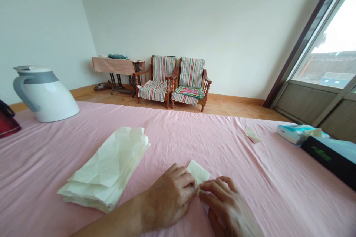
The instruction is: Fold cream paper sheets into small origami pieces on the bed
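Note:
A small folded piece of pale cream paper (198,170) lies on the pink cloth, its square end pointing away from me. My left hand (174,192) rests over its left edge with the fingers curled down onto it. From the right, my right hand (222,202) pinches the near end of the same paper, and the fingertips of both hands almost meet there. The near part of the paper is hidden under my fingers. To the left of my left hand sits a thick stack of creased cream paper sheets (108,164).
A white and grey jug (50,94) stands at the far left, beside a dark red object (8,120). A folded paper piece (252,135) lies at the far right, near a tissue pack (294,133) and a black box (328,157). Two wooden chairs (191,76) stand beyond the table.

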Motion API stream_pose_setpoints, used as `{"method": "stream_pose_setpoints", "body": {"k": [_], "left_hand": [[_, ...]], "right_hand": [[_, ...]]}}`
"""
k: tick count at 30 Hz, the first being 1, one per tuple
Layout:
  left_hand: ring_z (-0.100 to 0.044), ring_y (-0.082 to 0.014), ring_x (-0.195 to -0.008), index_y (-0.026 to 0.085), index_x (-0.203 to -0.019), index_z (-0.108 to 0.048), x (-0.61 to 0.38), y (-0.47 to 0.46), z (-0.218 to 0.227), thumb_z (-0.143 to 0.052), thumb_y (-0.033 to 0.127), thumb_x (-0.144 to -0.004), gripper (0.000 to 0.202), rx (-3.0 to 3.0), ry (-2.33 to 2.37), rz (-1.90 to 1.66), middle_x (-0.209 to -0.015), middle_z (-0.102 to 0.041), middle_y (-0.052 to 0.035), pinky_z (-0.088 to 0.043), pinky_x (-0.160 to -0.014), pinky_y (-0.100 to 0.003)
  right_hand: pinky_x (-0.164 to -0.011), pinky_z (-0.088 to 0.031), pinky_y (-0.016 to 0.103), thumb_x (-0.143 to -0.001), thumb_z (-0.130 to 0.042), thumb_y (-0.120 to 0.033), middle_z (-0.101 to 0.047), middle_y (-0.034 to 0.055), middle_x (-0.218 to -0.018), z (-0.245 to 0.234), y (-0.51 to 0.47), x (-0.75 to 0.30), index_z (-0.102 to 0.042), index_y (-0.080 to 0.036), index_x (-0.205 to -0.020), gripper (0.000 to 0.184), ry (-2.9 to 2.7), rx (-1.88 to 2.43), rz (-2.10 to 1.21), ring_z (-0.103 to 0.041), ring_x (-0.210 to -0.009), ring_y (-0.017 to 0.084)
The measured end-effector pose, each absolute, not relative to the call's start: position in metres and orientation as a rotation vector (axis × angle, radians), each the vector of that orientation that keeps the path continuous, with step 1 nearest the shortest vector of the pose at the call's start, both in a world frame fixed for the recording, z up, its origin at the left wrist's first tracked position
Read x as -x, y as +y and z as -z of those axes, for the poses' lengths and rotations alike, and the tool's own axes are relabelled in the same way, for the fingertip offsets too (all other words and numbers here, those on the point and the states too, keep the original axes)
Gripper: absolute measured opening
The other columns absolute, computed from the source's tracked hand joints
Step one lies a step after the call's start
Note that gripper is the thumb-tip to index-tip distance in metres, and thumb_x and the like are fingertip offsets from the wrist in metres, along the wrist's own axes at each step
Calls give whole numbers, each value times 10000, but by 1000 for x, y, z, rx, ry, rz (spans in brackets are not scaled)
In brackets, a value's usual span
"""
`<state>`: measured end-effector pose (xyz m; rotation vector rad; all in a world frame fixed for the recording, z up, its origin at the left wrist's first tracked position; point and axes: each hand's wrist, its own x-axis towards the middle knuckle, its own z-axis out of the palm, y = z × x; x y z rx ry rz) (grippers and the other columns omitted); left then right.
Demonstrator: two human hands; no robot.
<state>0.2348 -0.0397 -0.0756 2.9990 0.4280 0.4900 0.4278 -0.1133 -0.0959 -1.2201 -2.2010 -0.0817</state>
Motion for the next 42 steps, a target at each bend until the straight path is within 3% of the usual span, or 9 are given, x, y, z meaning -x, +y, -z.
{"method": "stream_pose_setpoints", "body": {"k": [5,10,14,18,24,28,33,42], "left_hand": [[-527,-222,-989,179,-973,-585,-236,-48,77,-568,229,-922,74,-2954,536,-542,-1018,-619,-37,-357,-892,-371],[-504,-253,-1124,196,-1055,-588,-235,-54,85,-585,314,-928,173,-2948,610,-526,-1113,-624,-58,-276,-995,-449],[-465,-275,-1208,186,-1188,-536,-235,-59,92,-544,349,-952,287,-2972,644,-485,-1208,-604,-102,-128,-1058,-537],[-487,-266,-1185,202,-1199,-527,-235,-58,89,-572,327,-938,293,-2920,638,-413,-1209,-610,-84,-103,-1060,-546],[-554,-228,-1065,249,-1121,-568,-232,-51,75,-641,277,-889,245,-2778,671,-401,-1155,-624,-35,-163,-1040,-506],[-555,-215,-1021,242,-1041,-600,-233,-47,75,-636,232,-893,152,-2746,646,-497,-1094,-635,-20,-226,-987,-446],[-549,-207,-1000,213,-1077,-587,-235,-42,78,-671,196,-867,227,-2708,649,-583,-1041,-642,-20,-265,-943,-395],[-575,-185,-944,198,-920,-637,-238,-40,81,-630,164,-893,44,-2756,690,-600,-953,-663,5,-307,-887,-358]], "right_hand": [[-742,-462,343,-710,-445,-33,-686,39,-805,99,-112,-429,-629,-215,-811,278,-2131,1233,76,-641,-757,183],[-898,-436,403,-771,-425,-72,-693,94,-1111,112,-106,-433,-613,-177,-1119,410,-2172,1326,304,-626,-1061,229],[-958,-402,453,-829,-414,-94,-614,82,-1268,123,-103,-436,-560,-193,-1240,448,-2198,1459,390,-563,-1178,246],[-949,-420,490,-841,-420,-110,-534,97,-1357,124,-100,-440,-500,-178,-1313,483,-2264,1527,366,-510,-1233,280],[-944,-417,495,-763,-455,-124,-588,151,-1278,116,-99,-443,-485,-115,-1277,515,-2089,1477,196,-533,-1185,280],[-938,-395,470,-697,-490,-87,-628,97,-1187,112,-100,-443,-544,-186,-1142,459,-2078,1389,64,-535,-1138,257],[-892,-404,432,-795,-535,-89,-643,65,-1134,113,-97,-439,-560,-228,-1144,375,-2074,1403,1,-564,-1047,234],[-860,-401,386,-867,-563,-87,-683,8,-1094,99,-97,-429,-637,-287,-1078,299,-2146,1327,-11,-596,-995,212]]}}
